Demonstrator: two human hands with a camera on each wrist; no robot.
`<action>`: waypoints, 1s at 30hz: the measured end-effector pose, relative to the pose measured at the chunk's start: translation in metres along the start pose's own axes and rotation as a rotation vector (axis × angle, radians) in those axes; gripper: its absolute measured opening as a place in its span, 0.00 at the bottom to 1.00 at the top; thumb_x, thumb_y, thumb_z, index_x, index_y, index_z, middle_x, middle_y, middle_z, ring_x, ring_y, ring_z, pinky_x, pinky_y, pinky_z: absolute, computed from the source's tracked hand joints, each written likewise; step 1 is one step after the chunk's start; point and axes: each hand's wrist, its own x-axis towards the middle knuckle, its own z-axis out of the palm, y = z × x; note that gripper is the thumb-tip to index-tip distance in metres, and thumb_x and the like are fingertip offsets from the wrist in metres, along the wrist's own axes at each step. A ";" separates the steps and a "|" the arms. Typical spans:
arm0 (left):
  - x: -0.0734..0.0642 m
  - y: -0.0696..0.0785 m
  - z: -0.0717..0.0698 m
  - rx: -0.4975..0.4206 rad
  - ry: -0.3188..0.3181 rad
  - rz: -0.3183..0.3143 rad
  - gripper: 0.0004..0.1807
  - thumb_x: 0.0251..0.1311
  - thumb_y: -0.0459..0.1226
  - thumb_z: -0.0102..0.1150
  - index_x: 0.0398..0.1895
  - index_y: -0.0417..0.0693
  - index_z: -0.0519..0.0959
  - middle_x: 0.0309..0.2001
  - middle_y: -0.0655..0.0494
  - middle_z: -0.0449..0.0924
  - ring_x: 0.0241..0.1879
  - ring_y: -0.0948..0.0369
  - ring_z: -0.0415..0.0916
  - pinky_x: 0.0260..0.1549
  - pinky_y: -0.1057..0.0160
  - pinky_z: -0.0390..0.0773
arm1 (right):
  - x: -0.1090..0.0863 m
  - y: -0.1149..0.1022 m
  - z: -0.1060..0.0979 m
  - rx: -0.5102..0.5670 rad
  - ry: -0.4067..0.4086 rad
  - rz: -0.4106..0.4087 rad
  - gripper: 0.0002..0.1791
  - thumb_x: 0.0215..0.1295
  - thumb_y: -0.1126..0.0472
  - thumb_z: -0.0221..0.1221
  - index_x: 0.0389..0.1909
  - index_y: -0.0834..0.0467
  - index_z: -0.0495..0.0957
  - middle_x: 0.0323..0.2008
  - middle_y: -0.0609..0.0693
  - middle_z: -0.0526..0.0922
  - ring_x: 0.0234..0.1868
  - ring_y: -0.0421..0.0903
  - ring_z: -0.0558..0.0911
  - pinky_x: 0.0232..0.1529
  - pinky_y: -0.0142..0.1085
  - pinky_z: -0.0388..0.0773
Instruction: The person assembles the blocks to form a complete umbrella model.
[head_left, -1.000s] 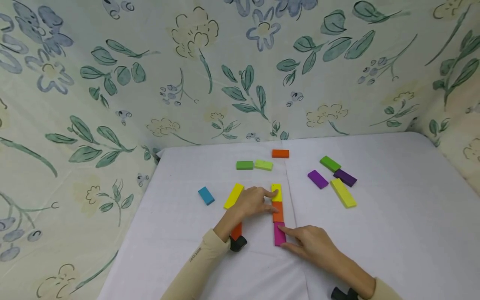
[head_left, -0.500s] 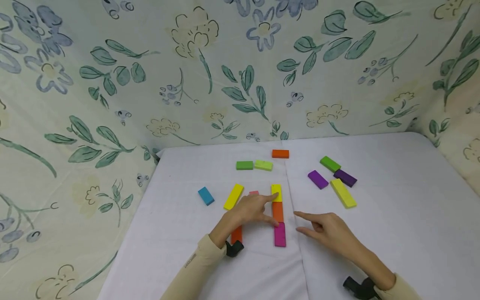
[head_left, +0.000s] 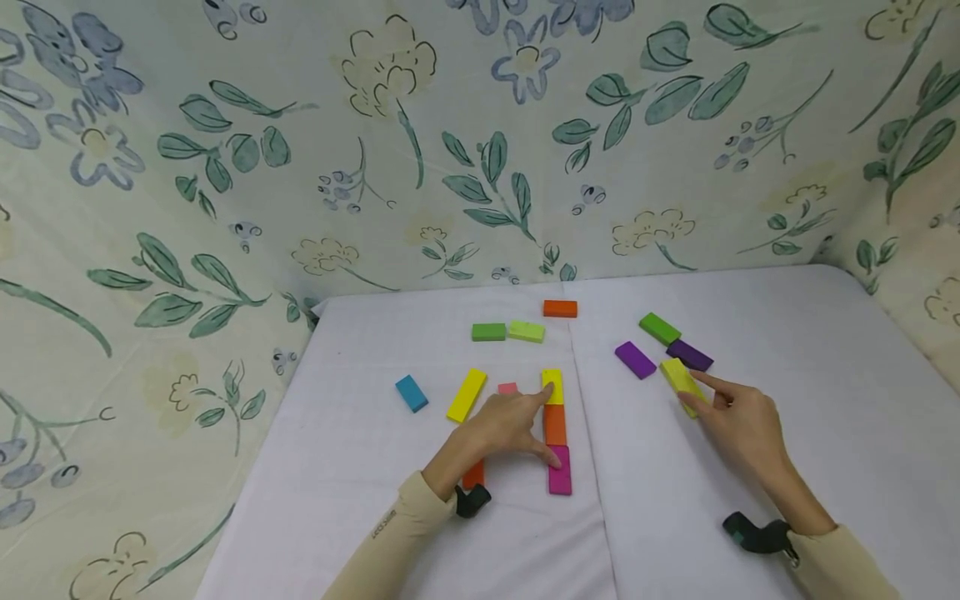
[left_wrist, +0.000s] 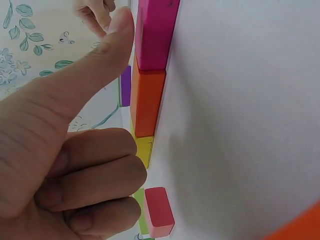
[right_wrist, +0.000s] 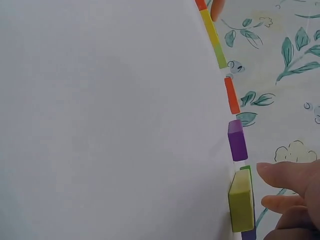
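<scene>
Yellow (head_left: 553, 377), orange (head_left: 555, 425) and magenta (head_left: 559, 479) blocks lie end to end in a straight row. My left hand (head_left: 495, 429) spans this row, its index fingertip on the yellow block and its thumb at the magenta one. In the left wrist view the thumb (left_wrist: 95, 67) is straight and the other visible fingers are curled, with nothing in them. My right hand (head_left: 746, 425) is over a pale yellow block (right_wrist: 241, 202) at the right. Its thumb and index finger show just above that block in the right wrist view, with a small gap between.
Close to the pale yellow block lie purple (head_left: 635, 360), dark purple (head_left: 692, 356) and green (head_left: 660, 328) blocks. An orange block (head_left: 560, 309) and two green ones (head_left: 489, 332) lie farther back. Blue (head_left: 412, 393), yellow (head_left: 467, 395), pink (head_left: 507, 388) and red-orange (head_left: 474, 475) blocks are leftward.
My right hand has left the magenta block and moved right and away from me to the pale yellow block. My left thumb has slid from the orange block to the magenta one.
</scene>
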 end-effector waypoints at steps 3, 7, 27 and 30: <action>0.000 0.001 0.000 0.016 0.001 0.005 0.64 0.44 0.62 0.79 0.82 0.51 0.57 0.23 0.63 0.61 0.25 0.65 0.64 0.22 0.68 0.58 | 0.003 0.005 0.000 0.003 -0.018 0.042 0.27 0.66 0.53 0.71 0.59 0.67 0.82 0.15 0.47 0.63 0.15 0.38 0.58 0.15 0.31 0.54; 0.000 0.000 -0.001 0.030 0.007 0.018 0.63 0.45 0.61 0.79 0.82 0.50 0.57 0.22 0.61 0.55 0.22 0.64 0.58 0.22 0.68 0.56 | 0.005 0.004 0.001 -0.002 -0.026 0.075 0.28 0.65 0.52 0.71 0.59 0.67 0.82 0.15 0.48 0.64 0.15 0.39 0.59 0.16 0.32 0.54; 0.000 -0.002 0.003 0.049 0.017 0.038 0.63 0.45 0.62 0.79 0.82 0.50 0.58 0.20 0.61 0.57 0.21 0.64 0.59 0.22 0.69 0.56 | 0.006 0.011 -0.002 0.013 -0.158 0.107 0.25 0.65 0.59 0.69 0.59 0.68 0.81 0.19 0.47 0.64 0.20 0.40 0.62 0.19 0.32 0.56; 0.000 0.000 0.003 0.050 0.019 0.041 0.64 0.44 0.62 0.79 0.82 0.49 0.58 0.20 0.61 0.57 0.20 0.64 0.58 0.22 0.69 0.56 | 0.005 0.012 -0.001 0.001 -0.127 0.087 0.24 0.65 0.58 0.70 0.56 0.70 0.83 0.18 0.48 0.64 0.19 0.40 0.62 0.18 0.32 0.56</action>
